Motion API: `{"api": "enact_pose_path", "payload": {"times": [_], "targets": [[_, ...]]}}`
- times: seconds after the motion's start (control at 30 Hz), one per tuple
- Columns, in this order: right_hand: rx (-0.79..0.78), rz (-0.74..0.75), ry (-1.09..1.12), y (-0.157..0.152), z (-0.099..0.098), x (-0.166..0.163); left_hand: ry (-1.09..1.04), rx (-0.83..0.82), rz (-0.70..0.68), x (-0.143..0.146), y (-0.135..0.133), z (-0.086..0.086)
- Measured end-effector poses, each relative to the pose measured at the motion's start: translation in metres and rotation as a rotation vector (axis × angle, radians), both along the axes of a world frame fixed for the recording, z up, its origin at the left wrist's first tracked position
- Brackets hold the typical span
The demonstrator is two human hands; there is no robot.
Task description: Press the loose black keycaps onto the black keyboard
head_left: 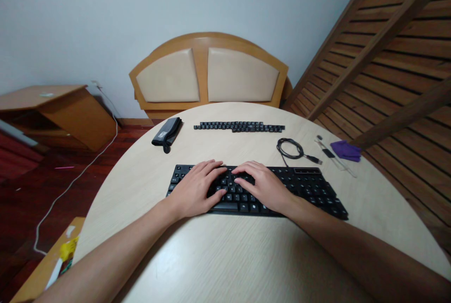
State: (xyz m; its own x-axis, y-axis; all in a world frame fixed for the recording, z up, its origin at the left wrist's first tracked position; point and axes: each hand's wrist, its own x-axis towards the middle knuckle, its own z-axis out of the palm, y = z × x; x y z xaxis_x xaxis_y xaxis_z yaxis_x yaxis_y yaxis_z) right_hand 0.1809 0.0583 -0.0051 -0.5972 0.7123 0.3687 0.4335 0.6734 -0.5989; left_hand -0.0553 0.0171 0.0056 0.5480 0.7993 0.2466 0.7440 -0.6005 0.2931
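A black keyboard (310, 188) lies across the middle of the round pale wooden table (218, 256). My left hand (197, 189) rests flat on its left half, fingers stretched over the keys. My right hand (262, 184) lies beside it on the middle keys, fingers also spread and holding nothing. The two hands nearly touch at the fingertips. Behind the keyboard a row of loose black keycaps (239, 127) is lined up on the table.
A grey pouch (167, 132) lies at the back left. A coiled black USB cable (292, 149), small tools (331, 153) and a purple cloth (347, 149) sit at the right. A wooden headboard (207, 75) and slatted frame (387, 40) stand behind.
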Motion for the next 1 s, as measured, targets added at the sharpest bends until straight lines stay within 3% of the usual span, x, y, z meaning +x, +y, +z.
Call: {"api": "enact_pose_path", "payload": {"times": [0.37, 0.77, 1.0], "targets": [[0.042, 0.004, -0.009, -0.002, 0.0, 0.0, -0.046, -0.015, -0.092, 0.003, -0.002, 0.006], [0.023, 0.061, -0.023, -0.003, 0.001, 0.001, -0.168, -0.068, -0.007, 0.012, -0.007, 0.002], [-0.028, 0.077, 0.002, -0.01, 0.002, -0.006, -0.134, -0.099, 0.057, 0.014, -0.009, 0.003]]}}
